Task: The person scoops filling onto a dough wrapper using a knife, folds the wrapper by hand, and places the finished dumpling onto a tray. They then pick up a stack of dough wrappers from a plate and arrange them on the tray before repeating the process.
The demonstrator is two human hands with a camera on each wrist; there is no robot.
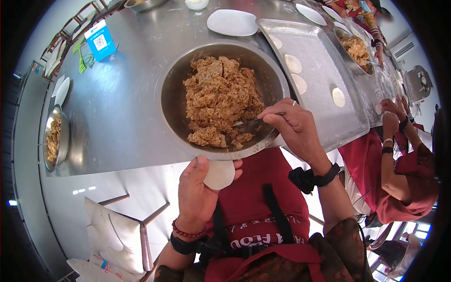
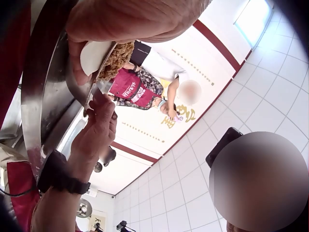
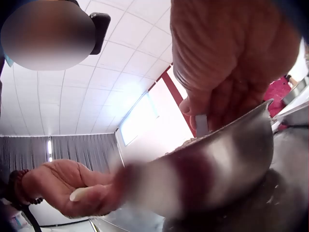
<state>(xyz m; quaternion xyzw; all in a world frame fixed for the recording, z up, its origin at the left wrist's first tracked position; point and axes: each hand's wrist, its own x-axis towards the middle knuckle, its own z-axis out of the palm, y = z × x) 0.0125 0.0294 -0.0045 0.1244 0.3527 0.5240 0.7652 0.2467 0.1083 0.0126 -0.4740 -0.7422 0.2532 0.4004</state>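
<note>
My left hand (image 1: 195,195) holds a round, pale dough wrapper (image 1: 220,176) just below the near rim of a large steel bowl (image 1: 174,113). The thumb lies at the wrapper's edge and fingertips show past its right side. Brown minced filling (image 1: 221,94) is heaped inside the bowl, with loose lumps at the near side. Over the right rim, my right hand (image 1: 297,130) pinches a slim metal spoon (image 1: 251,123) between thumb and fingers. Its far end is hidden in the filling. In the left wrist view the wrapper (image 2: 94,57) is beside the filling.
Right of the bowl, a metal tray (image 1: 324,70) holds several dough rounds. A white plate (image 1: 232,22) and a blue QR-code stand (image 1: 100,41) are farther back. Another bowl of filling (image 1: 55,136) stands left. People work at the right; a chair (image 1: 115,235) is below left.
</note>
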